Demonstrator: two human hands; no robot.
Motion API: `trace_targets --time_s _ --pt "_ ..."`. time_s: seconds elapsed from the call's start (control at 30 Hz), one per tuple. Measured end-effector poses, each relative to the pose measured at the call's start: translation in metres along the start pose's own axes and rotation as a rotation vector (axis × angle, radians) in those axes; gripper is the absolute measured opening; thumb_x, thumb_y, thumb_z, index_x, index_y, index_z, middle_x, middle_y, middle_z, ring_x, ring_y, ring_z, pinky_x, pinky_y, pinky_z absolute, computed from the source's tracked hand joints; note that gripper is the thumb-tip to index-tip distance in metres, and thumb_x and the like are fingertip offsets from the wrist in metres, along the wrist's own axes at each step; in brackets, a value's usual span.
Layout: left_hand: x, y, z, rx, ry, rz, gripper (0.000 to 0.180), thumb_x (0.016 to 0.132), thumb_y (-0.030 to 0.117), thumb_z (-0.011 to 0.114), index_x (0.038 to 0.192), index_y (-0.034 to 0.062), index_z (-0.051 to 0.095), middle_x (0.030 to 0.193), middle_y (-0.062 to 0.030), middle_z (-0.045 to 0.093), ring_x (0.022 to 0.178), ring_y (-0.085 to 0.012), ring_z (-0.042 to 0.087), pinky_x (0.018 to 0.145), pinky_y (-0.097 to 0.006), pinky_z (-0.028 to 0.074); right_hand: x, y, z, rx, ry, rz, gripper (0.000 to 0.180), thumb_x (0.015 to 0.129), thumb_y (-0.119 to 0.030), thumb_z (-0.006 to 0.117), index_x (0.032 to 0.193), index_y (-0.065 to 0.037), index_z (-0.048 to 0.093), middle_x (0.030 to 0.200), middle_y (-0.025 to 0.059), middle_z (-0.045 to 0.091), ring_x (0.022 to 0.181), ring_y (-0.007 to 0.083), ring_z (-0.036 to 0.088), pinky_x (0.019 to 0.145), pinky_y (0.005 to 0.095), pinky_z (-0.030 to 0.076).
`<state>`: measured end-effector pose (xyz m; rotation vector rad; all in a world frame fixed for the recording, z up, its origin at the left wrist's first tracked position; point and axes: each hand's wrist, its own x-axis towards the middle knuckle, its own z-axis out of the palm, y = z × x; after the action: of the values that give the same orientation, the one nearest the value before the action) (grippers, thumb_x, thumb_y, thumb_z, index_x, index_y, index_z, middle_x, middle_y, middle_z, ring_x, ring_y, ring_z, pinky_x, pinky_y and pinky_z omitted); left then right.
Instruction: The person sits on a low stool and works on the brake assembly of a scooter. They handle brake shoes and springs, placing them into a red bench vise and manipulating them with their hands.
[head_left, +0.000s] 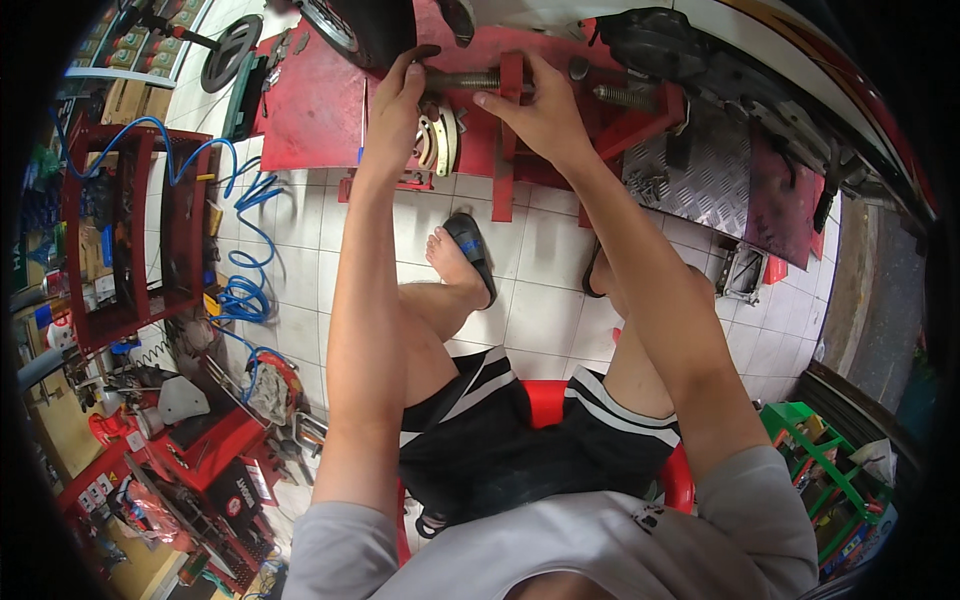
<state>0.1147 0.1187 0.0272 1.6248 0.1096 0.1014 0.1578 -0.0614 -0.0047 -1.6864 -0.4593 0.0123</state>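
Observation:
A thick threaded screw [462, 80] passes through a red metal upright [511, 78] at the edge of a red work stand [310, 120]. My left hand [398, 115] is closed round the screw's left end, where a dark metal piece [425, 51] pokes out above the fingers. My right hand [545, 112] grips the red upright from the right, its thumb in front by the screw and its fingers partly hidden behind. Below the screw, curved brake shoes [440, 142] lie beside my left wrist. A second threaded screw [625, 96] sits in another red bracket [650, 120] further right.
A motorcycle wheel [345, 30] stands at the far edge, with dark motorcycle parts [670, 45] right of it. Small bolts [648, 188] lie near a checkered metal plate [700, 185]. A coiled blue hose [243, 295] hangs by a red shelf rack [130, 240]. A green crate [825, 450] stands lower right.

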Motion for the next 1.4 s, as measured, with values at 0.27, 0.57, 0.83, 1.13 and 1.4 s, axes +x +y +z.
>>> trace_targets --time_s 0.27,0.57,0.83,1.13,1.4 --pt "-0.004 0.0 0.013 -0.369 0.152 -0.176 0.034 0.1 0.032 0.05 0.106 -0.0006 0.058 0.088 -0.0073 0.06 0.074 -0.0139 0.055 0.07 -0.028 0.046 0.011 -0.008 0.003 0.032 0.003 -0.003 0.039 0.069 -0.013 0.081 0.101 0.0 0.064 0.083 0.0102 0.069 0.074 0.0161 0.066 0.07 0.0299 0.053" --pt "-0.016 -0.023 0.038 -1.221 0.126 -0.305 0.016 0.093 0.004 0.053 0.108 0.0022 0.057 0.102 -0.0088 0.059 0.091 -0.021 0.055 0.088 -0.033 0.045 0.014 -0.009 0.004 -0.006 0.035 0.013 0.029 0.069 -0.01 0.079 0.094 -0.002 0.067 0.081 0.0098 0.07 0.072 0.016 0.066 0.068 0.0293 0.053" --pt "-0.015 -0.039 0.054 -1.159 0.111 -0.3 0.019 0.096 0.017 0.057 0.114 0.0108 0.055 0.11 -0.0023 0.057 0.104 -0.018 0.053 0.101 -0.035 0.042 0.006 -0.007 0.001 -0.036 0.022 0.002 0.045 0.071 -0.01 0.078 0.111 -0.001 0.06 0.1 0.0115 0.066 0.09 0.0189 0.063 0.084 0.0318 0.05" --pt "-0.014 -0.019 0.063 -0.984 0.298 -0.348 0.024 0.092 0.02 0.066 0.11 0.0077 0.056 0.108 -0.0046 0.058 0.104 -0.0193 0.054 0.098 -0.037 0.046 -0.012 -0.01 -0.008 -0.015 0.001 -0.052 0.062 0.072 -0.011 0.075 0.127 0.003 0.049 0.116 0.0178 0.061 0.111 0.0271 0.059 0.097 0.0381 0.047" --pt "-0.016 -0.018 0.062 -1.065 0.205 -0.317 0.021 0.094 0.023 0.062 0.111 0.0104 0.057 0.113 -0.0042 0.058 0.11 -0.0197 0.053 0.098 -0.038 0.043 -0.018 -0.015 -0.013 -0.057 0.008 -0.006 0.066 0.073 -0.013 0.075 0.131 0.003 0.046 0.124 0.0196 0.057 0.116 0.0307 0.058 0.099 0.0408 0.048"
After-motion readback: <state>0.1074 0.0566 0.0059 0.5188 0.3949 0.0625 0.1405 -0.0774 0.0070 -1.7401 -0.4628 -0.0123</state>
